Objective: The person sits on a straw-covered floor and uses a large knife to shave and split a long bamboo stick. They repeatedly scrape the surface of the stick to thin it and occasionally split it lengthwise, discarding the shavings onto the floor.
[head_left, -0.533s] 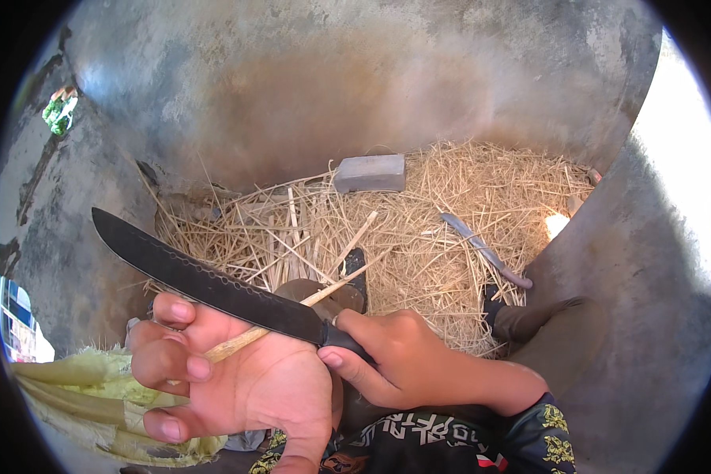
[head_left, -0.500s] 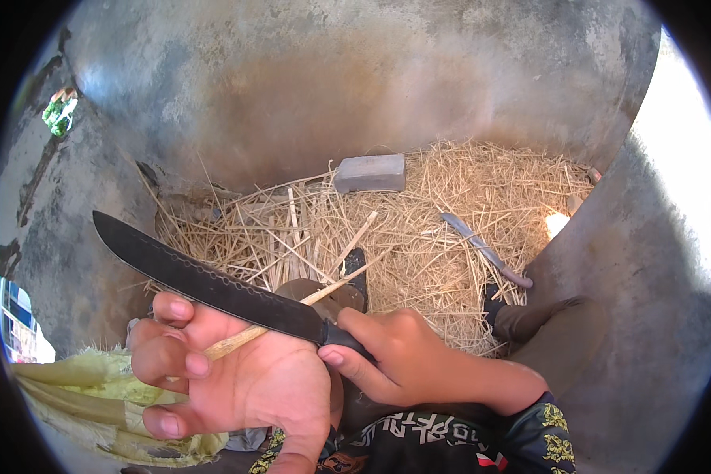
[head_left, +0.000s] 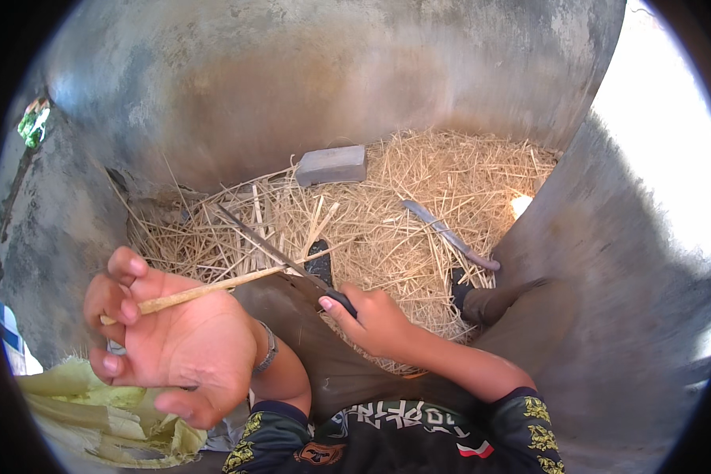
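Observation:
My left hand (head_left: 183, 336) is turned palm up at the left. Its curled fingers hold a thin pale stick (head_left: 205, 292), which lies across the finger bases and points toward the knife. With my right hand (head_left: 377, 322), I grip the black handle of a long knife (head_left: 265, 246). The blade slants up and left, seen nearly edge-on, and crosses the stick's far end in view. Whether blade and stick touch I cannot tell.
Dry straw and split stalks (head_left: 411, 170) cover the ground between my legs. A grey rectangular block (head_left: 332, 166) rests by the curved concrete wall (head_left: 292, 71). Another long blade with a handle (head_left: 448, 234) lies on the straw. A yellowish sack (head_left: 95, 411) is at lower left.
The knife has come away from over my left palm and turned from broadside to edge-on. My left hand has shifted left and up with the stick; the view has moved too.

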`<action>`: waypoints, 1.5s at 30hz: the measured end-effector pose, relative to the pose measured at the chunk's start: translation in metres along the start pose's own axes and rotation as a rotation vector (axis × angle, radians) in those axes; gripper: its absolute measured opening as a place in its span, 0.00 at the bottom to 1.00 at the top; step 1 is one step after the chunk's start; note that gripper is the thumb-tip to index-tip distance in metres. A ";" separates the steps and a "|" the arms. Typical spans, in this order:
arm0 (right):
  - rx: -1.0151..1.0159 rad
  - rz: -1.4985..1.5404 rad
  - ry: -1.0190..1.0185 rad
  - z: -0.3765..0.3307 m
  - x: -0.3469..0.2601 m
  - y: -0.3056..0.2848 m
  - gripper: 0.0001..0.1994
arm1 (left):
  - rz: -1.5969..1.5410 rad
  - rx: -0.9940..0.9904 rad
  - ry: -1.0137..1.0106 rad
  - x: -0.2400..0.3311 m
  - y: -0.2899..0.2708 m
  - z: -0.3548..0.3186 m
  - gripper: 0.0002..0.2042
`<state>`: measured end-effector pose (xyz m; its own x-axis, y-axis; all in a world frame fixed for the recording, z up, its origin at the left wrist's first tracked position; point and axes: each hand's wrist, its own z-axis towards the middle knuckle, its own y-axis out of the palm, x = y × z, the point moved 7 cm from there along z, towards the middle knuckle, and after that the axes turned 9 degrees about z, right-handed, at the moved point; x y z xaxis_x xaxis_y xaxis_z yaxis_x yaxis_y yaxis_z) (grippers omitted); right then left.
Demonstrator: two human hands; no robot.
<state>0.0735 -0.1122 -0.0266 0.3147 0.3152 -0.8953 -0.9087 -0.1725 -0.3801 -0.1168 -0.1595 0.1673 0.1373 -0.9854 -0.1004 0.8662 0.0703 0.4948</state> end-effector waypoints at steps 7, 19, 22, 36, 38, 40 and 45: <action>-0.009 0.104 -0.130 -0.002 0.002 0.003 0.19 | 0.155 0.152 0.139 0.026 0.012 -0.007 0.24; 0.039 0.034 -0.222 -0.004 -0.039 -0.006 0.17 | 0.124 0.207 0.129 0.016 0.008 -0.005 0.25; 0.022 0.038 -0.140 0.007 -0.016 -0.001 0.17 | 0.132 0.225 0.178 0.025 0.010 -0.007 0.25; -0.084 0.266 0.301 0.009 0.063 0.020 0.20 | 0.188 0.139 0.251 0.047 0.014 0.010 0.25; -0.142 0.444 0.364 0.010 0.075 0.024 0.20 | 0.188 0.111 0.192 0.032 0.011 0.010 0.25; -0.147 0.507 0.404 0.013 0.092 0.028 0.21 | 0.177 0.072 0.150 0.011 0.004 0.007 0.26; -0.046 0.096 0.244 0.039 0.059 0.033 0.20 | 0.170 0.218 0.180 0.000 0.007 0.006 0.24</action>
<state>0.0515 -0.0633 -0.0826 0.2893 0.0620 -0.9552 -0.9260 -0.2347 -0.2957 -0.1138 -0.1599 0.1757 0.3701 -0.9181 -0.1417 0.7029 0.1770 0.6889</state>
